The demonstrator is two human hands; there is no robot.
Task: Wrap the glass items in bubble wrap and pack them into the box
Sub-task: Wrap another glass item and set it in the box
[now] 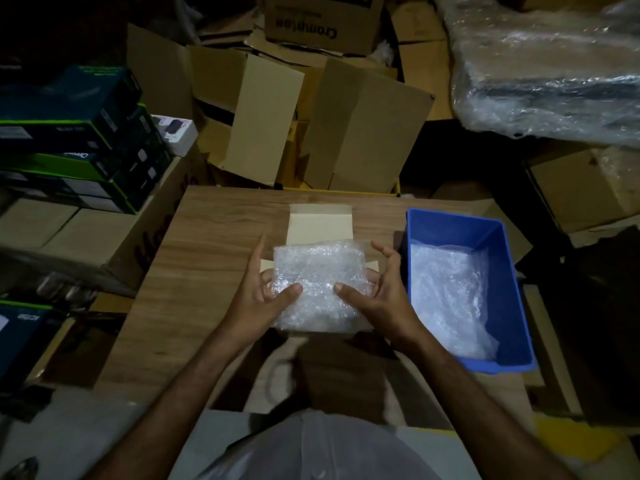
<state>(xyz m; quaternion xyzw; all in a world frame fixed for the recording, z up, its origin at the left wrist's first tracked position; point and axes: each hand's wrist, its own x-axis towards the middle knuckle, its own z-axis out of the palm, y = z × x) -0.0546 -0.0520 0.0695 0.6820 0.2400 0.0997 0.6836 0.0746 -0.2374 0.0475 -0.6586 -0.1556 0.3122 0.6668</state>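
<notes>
A bundle of bubble wrap (317, 284) sits over a small open cardboard box (320, 223) in the middle of the wooden table (207, 244); what it wraps is hidden. My left hand (266, 292) holds the bundle's left side, thumb on top and fingers curled under the edge. My right hand (375, 289) holds its right side the same way, with its upper fingers spread off the wrap. The box's far flap stands open beyond the bundle, and small side flaps show on either side.
A blue plastic bin (460, 233) with more bubble wrap (446, 292) inside stands just right of my right hand. Stacked dark product boxes (79, 140) fill the left. Flattened and open cartons (311, 126) pile up behind the table; plastic sheeting (547, 64) lies at top right.
</notes>
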